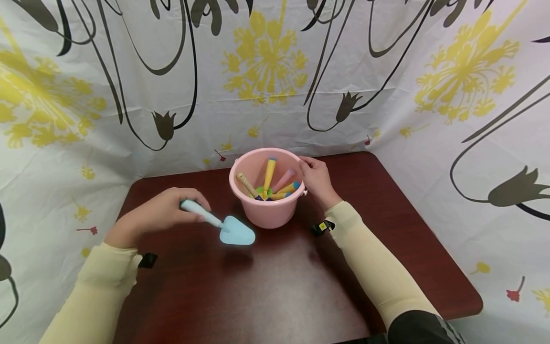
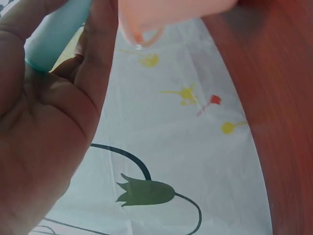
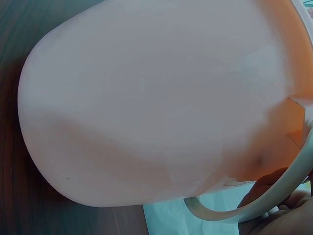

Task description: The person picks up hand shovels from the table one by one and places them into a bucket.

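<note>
In the head view a pink bucket (image 1: pixel 269 213) stands upright toward the back of the table, with several toy tools, such as a yellow handle (image 1: pixel 269 173), inside it. My right hand (image 1: pixel 318 180) grips the bucket's rim on its right side. The right wrist view is filled by the bucket's wall (image 3: pixel 146 107), with its curved handle (image 3: pixel 293 181) by my fingers. My left hand (image 1: pixel 165 212) holds a light blue toy trowel (image 1: pixel 236 231) by its handle, the blade above the table, left of and in front of the bucket. In the left wrist view the trowel handle (image 2: pixel 56 36) lies within the fingers.
The dark red-brown table (image 1: pixel 266 291) has rounded corners. A white sheet (image 1: pixel 206 86) with yellow and grey flower prints hangs behind it and along both sides. Black wrist straps (image 1: pixel 148 260) show at the cuffs. The tools' lower ends are partly hidden in the bucket.
</note>
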A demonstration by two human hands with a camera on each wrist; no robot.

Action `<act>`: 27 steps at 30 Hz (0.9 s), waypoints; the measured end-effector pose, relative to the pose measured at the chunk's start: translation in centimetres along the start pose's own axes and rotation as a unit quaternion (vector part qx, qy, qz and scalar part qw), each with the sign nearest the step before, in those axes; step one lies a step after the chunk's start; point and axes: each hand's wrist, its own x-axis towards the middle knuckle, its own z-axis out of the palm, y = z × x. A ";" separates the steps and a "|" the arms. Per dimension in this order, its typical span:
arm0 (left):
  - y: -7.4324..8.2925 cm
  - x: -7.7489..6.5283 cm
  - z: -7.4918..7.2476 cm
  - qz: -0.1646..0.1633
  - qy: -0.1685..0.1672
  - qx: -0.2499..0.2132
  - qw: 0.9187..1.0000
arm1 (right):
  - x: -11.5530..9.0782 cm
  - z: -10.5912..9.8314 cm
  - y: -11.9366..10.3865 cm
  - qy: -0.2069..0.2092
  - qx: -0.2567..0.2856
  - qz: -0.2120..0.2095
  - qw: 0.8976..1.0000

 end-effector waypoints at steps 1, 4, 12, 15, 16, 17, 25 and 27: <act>0.2 -0.1 -0.1 0.002 0.002 -0.009 1.000 | 0.0 0.0 0.0 0.000 0.000 0.000 1.000; 1.0 -0.3 -0.6 0.009 0.007 -0.037 0.999 | 0.0 0.0 -0.1 -0.001 0.002 0.000 1.000; 3.6 0.2 -1.7 0.014 0.060 -0.068 0.996 | 0.0 0.1 -0.1 -0.003 0.004 0.005 1.000; 5.0 0.7 -2.0 0.014 0.083 -0.075 0.994 | 0.0 0.1 0.0 -0.002 0.000 0.012 1.000; 5.5 1.0 -2.2 0.014 0.092 -0.079 0.993 | 0.0 0.1 0.0 -0.002 -0.001 0.014 1.000; 5.8 1.2 -2.3 0.014 0.100 -0.083 0.991 | -0.1 0.1 0.0 -0.002 -0.003 0.015 1.000; 4.6 4.8 -2.8 0.033 0.128 -0.075 0.988 | -0.1 0.2 -0.1 -0.003 -0.005 0.009 1.000; 4.3 5.9 -2.9 0.035 0.118 -0.067 0.990 | -0.1 0.1 -0.1 -0.002 -0.006 0.010 1.000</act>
